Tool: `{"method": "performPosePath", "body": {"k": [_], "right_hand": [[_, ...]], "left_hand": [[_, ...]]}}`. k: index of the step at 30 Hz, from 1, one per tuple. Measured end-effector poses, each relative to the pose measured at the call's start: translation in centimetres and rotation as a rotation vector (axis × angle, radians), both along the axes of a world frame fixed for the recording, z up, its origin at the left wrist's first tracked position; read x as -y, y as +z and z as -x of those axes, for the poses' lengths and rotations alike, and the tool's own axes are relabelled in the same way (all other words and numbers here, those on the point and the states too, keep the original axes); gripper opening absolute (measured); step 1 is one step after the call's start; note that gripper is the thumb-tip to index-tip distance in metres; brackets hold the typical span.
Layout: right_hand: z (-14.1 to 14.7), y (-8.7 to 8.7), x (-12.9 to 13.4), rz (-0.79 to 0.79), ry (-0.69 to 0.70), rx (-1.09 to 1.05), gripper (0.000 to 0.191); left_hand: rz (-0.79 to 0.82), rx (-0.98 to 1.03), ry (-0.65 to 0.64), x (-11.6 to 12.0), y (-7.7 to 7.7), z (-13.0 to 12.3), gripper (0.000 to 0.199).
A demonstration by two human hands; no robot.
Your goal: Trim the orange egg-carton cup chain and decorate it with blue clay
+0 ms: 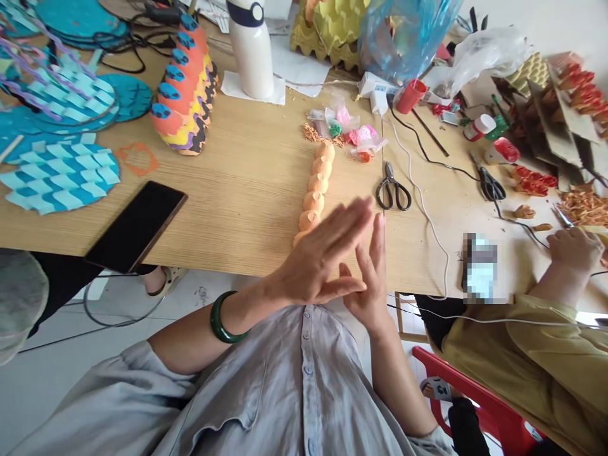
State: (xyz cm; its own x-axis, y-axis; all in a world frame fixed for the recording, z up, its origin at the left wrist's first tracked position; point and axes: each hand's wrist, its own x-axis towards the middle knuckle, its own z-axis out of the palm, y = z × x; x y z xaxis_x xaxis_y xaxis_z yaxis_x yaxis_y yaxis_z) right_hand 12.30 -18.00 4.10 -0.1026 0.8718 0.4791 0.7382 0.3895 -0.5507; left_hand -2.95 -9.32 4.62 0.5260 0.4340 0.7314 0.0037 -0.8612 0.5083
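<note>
— So, how many hands do you have over the table (247, 190), and what are they holding?

— Two, both empty. Your left hand (308, 263) has its four fingers stretched out and pressed together, with the thumb apart from them. Your right hand (373, 291) has its fingers spread, at least two pointing up. Neither is pinching anything; you can't tell whether the hands touch.

— And how many cups can you count on the peach-coloured egg-carton strip (318, 182)?

— Six, the nearest partly hidden behind your left hand. You have just one such strip, lying lengthwise away from you on the table, left of your fingertips. Its near end is by the back of your left hand; you can't tell if they touch.

— What else is around you?

— Two pairs of scissors: the black-handled scissors (394, 190) just beyond your fingertips, and the dark-handled scissors (491, 183) farther right. You also have one painted egg-carton piece (190, 82) with six blue patches, one black smartphone (137, 225) on your left, and one white bottle (251, 54) at the back. One co-worker's hand (576, 253) shows at far right.
</note>
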Motion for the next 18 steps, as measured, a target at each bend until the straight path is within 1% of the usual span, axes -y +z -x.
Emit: {"method": "performPosePath", "body": {"k": [2,3,6,8,10,12,13,15,18], "right_hand": [[0.3,-0.1,0.2,0.040,0.033,-0.055,0.083],[0.4,0.0,0.3,0.057,0.019,-0.081,0.081],[0.4,0.1,0.5,0.097,-0.043,-0.184,0.075],[0.4,0.3,0.6,0.120,-0.030,-0.276,0.072],[0.5,0.4,0.8,0.149,0.037,-0.342,0.072],[0.7,0.3,0.8,0.187,0.122,-0.406,0.071],[0.8,0.3,0.8,0.210,0.144,-0.443,0.070],[0.8,0.2,0.7,0.240,0.120,-0.560,0.067],[0.4,0.1,0.3,0.256,0.070,-0.862,0.057]], "left_hand": [[0.019,0.003,-0.036,-0.1,-0.4,-0.4,0.090],[0.042,0.044,-0.041,-0.2,-0.4,-0.3,0.090],[0.127,0.222,0.027,-0.5,0.5,0.3,0.079],[0.182,0.288,0.090,-0.3,1.1,0.6,0.071],[0.190,0.237,0.052,0.1,1.2,0.4,0.074],[0.139,0.084,-0.079,0.5,0.8,-0.1,0.085],[0.134,0.043,-0.103,0.6,0.5,-0.3,0.087],[0.214,0.057,-0.081,0.4,0.2,-0.2,0.082],[0.322,0.157,-0.018,-0.1,0.5,0.7,0.069]]}}
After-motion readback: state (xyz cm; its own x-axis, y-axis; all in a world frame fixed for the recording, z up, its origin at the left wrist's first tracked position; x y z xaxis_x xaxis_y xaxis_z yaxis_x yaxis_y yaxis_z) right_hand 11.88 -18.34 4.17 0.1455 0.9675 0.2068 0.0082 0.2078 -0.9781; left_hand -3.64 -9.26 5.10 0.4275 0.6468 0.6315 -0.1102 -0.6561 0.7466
